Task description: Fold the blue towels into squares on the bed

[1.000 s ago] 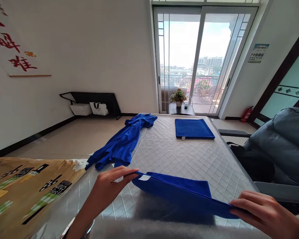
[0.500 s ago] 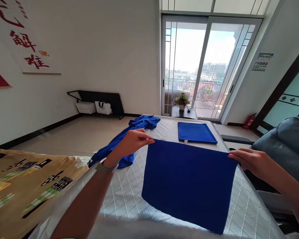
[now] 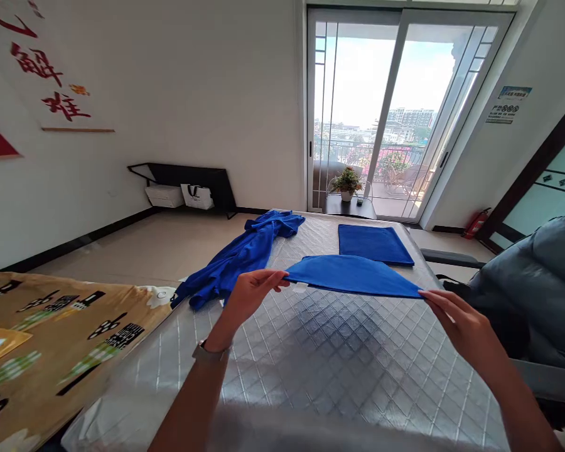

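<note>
Stretched between my two hands is a folded blue cloth (image 3: 353,274), held in the air above the bed. My left hand (image 3: 253,301) pinches its left corner, where a small white tag hangs. At the right corner, my right hand (image 3: 461,323) grips the edge between thumb and fingers. Just beyond lies a flat folded blue cloth (image 3: 375,243) on the mattress. A crumpled blue garment (image 3: 245,254) is spread along the left edge of the bed.
The quilted, plastic-covered mattress (image 3: 282,376) fills the space below my hands. A patterned tan blanket (image 3: 75,339) lies at the left. Dark padded seating (image 3: 541,295) stands at the right. Past the bed are a small table with a potted plant (image 3: 346,183) and a glass sliding door.
The held cloth has swung up from hanging down to lying nearly flat, pointing away from me. Both hands still hold its corners. The view has shifted slightly.
</note>
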`<state>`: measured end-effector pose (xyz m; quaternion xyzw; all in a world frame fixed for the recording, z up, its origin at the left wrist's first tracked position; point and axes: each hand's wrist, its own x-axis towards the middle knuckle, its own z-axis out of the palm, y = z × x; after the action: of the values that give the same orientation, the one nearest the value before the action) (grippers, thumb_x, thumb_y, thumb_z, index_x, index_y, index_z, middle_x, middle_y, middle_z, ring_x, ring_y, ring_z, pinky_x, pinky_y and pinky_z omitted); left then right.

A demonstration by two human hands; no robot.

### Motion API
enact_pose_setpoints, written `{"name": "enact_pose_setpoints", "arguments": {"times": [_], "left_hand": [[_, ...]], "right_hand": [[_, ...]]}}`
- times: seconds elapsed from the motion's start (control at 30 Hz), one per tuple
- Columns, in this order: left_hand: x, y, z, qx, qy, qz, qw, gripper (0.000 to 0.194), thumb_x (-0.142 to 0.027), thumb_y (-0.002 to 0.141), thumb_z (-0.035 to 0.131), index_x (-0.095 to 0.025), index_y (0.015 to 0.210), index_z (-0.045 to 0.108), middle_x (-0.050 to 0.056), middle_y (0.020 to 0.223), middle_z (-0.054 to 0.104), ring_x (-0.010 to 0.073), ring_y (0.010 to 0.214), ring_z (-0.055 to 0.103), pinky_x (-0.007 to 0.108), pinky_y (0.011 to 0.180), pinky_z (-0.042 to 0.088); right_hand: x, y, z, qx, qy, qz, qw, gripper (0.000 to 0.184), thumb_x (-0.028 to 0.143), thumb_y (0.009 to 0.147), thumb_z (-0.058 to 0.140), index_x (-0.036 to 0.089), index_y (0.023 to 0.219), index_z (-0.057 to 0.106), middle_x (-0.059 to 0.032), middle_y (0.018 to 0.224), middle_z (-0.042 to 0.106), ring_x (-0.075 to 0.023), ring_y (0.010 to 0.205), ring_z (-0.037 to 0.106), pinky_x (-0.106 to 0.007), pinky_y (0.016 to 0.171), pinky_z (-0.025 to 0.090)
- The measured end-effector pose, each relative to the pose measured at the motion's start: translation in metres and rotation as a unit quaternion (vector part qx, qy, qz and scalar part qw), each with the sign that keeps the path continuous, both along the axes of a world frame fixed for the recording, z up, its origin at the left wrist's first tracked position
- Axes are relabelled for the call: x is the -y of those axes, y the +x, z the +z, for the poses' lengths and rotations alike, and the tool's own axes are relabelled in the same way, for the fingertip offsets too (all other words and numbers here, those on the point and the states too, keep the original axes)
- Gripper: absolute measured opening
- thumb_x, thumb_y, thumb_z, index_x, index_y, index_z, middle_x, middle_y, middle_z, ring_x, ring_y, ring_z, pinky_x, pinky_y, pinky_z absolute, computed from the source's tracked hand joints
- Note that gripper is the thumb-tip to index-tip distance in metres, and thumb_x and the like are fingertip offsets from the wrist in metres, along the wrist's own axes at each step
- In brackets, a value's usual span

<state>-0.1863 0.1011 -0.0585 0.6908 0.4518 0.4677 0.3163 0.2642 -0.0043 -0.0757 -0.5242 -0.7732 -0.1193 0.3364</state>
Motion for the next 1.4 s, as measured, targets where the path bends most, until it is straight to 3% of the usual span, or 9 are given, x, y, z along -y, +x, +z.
{"name": "enact_pose_setpoints", "arguments": {"times": [0.17,0.23,0.3,0.57,0.77,0.9,1.1,1.23,1.4], "left_hand": [[0.024,0.000,-0.097,-0.071,-0.167,0.048,0.982,0.049,-0.062,0.085,0.059,-0.018,0.084,0.081,0.006,0.080,0.080,0.0264,0.080,0.075,0.032,0.070,0.056],[0.029,0.005,-0.114,-0.103,-0.174,0.071,0.977,0.048,-0.061,0.086,0.058,-0.019,0.080,0.080,0.005,0.080,0.080,0.0271,0.082,0.074,0.031,0.074,0.054],[0.034,0.011,-0.118,-0.130,-0.159,0.089,0.975,0.047,-0.061,0.088,0.057,-0.020,0.083,0.080,0.005,0.084,0.080,0.0275,0.084,0.074,0.032,0.078,0.052],[0.039,0.032,-0.140,-0.301,-0.095,0.143,0.938,0.029,-0.037,0.091,0.058,-0.019,0.109,0.071,0.010,0.098,0.075,0.0265,0.091,0.072,0.033,0.080,0.049],[0.037,0.033,-0.134,-0.256,-0.158,0.123,0.946,0.034,-0.026,0.090,0.056,-0.020,0.122,0.065,0.004,0.089,0.075,0.0213,0.085,0.072,0.030,0.079,0.049],[0.043,0.024,-0.125,-0.206,-0.155,0.109,0.960,0.031,-0.032,0.091,0.052,-0.022,0.114,0.070,0.004,0.093,0.075,0.0202,0.083,0.072,0.030,0.080,0.050],[0.069,0.011,-0.143,-0.169,-0.105,0.124,0.972,0.029,-0.043,0.089,0.054,-0.026,0.097,0.077,0.004,0.098,0.076,0.0236,0.090,0.073,0.033,0.084,0.055],[0.081,0.007,-0.157,-0.182,-0.083,0.142,0.969,0.029,-0.042,0.089,0.054,-0.028,0.097,0.078,0.004,0.100,0.078,0.0251,0.093,0.074,0.037,0.088,0.057],[0.080,0.007,-0.161,-0.208,-0.075,0.141,0.965,0.029,-0.039,0.090,0.052,-0.028,0.098,0.078,0.004,0.100,0.078,0.0266,0.096,0.074,0.041,0.092,0.057]], "right_hand": [[0.013,-0.020,-0.125,-0.042,-0.139,-0.010,0.989,0.037,0.039,0.105,0.041,0.027,0.122,0.072,-0.0062,0.118,0.074,-0.0203,0.103,0.073,-0.033,0.088,0.061],[0.017,-0.026,-0.151,-0.052,-0.189,-0.004,0.981,0.038,0.037,0.105,0.039,0.028,0.122,0.073,-0.0057,0.119,0.073,-0.0209,0.105,0.072,-0.035,0.090,0.061],[0.022,-0.028,-0.161,-0.061,-0.224,-0.008,0.973,0.038,0.036,0.105,0.040,0.030,0.124,0.072,-0.0049,0.123,0.072,-0.0213,0.108,0.071,-0.035,0.092,0.060],[0.035,-0.021,-0.171,-0.032,-0.217,-0.061,0.974,0.039,0.036,0.104,0.039,0.032,0.124,0.072,-0.0042,0.126,0.070,-0.0230,0.110,0.070,-0.036,0.091,0.060],[0.035,-0.020,-0.179,-0.008,-0.175,-0.062,0.983,0.039,0.033,0.104,0.039,0.033,0.123,0.073,-0.0047,0.123,0.072,-0.0226,0.107,0.071,-0.036,0.087,0.062],[0.041,-0.021,-0.176,0.000,-0.180,-0.049,0.982,0.036,0.032,0.104,0.041,0.034,0.122,0.073,-0.0038,0.120,0.073,-0.0215,0.106,0.071,-0.035,0.087,0.062],[0.056,-0.026,-0.176,-0.013,-0.169,-0.041,0.985,0.035,0.037,0.105,0.042,0.033,0.114,0.076,-0.0037,0.113,0.075,-0.0197,0.098,0.072,-0.034,0.085,0.061],[0.056,-0.033,-0.159,0.013,-0.178,-0.060,0.982,0.036,0.053,0.100,0.050,0.032,0.107,0.078,-0.0061,0.109,0.075,-0.0249,0.099,0.071,-0.044,0.091,0.058],[0.019,-0.058,-0.133,0.024,-0.206,-0.086,0.974,0.047,0.062,0.099,0.045,0.030,0.109,0.077,-0.0075,0.124,0.071,-0.0282,0.115,0.066,-0.051,0.108,0.048]]}}
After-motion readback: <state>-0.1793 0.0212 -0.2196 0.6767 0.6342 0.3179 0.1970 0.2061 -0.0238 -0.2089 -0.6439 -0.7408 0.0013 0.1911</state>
